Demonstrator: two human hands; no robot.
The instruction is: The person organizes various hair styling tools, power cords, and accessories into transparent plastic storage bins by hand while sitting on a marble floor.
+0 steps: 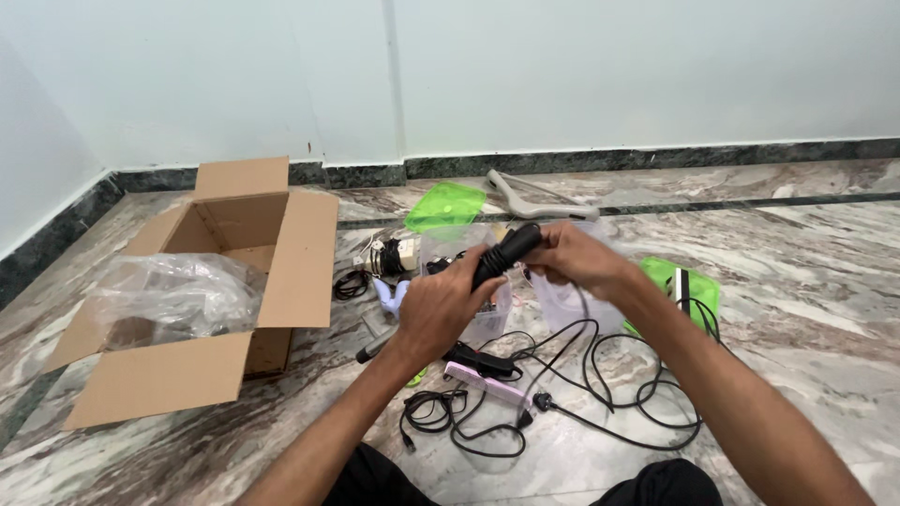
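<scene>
Both the left hand (441, 305) and right hand (572, 258) are gripping a coiled black cable (506, 253), risking tangles with loose loops (600, 375) trailing near

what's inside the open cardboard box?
A crumpled clear plastic bag fills the open cardboard box and spills over its front edge. Something dark shows through the plastic, too blurred to identify. The box bottom is covered by the bag.
</scene>
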